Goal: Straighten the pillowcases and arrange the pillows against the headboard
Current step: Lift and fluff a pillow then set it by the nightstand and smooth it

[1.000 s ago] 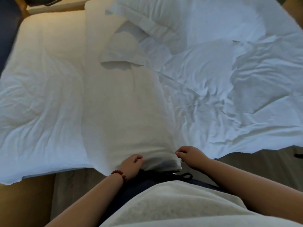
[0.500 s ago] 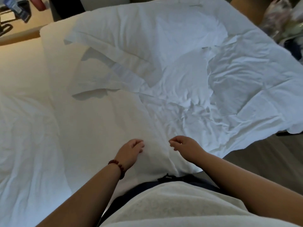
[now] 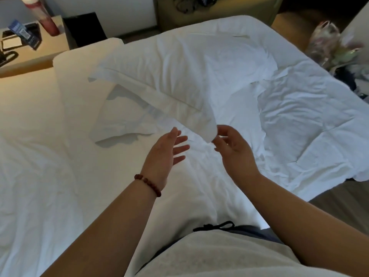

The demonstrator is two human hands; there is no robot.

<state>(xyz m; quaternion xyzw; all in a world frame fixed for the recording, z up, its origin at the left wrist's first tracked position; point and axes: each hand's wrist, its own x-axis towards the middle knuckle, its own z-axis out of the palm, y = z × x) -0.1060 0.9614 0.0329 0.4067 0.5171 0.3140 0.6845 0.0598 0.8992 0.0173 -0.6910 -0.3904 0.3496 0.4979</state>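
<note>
**Head view.** Left hand is hovering above the bed, fingers straight and spread, palm facing right, holding nothing. A bead bracelet is circling its wrist. Right hand is hanging at the near corner of the pillow, its curled fingertips touching that corner. Whether they are pinching the cloth cannot be told. The two hands are standing near each other but apart. The pillow is lying slantwise across the middle of the bed, overlapping a flat pillowcase at its left. A bare pillow is lying lengthwise from the person's waist toward the far edge. A crumpled duvet is covering the bed's right side. A counter at far left is carrying a red bottle.
</note>
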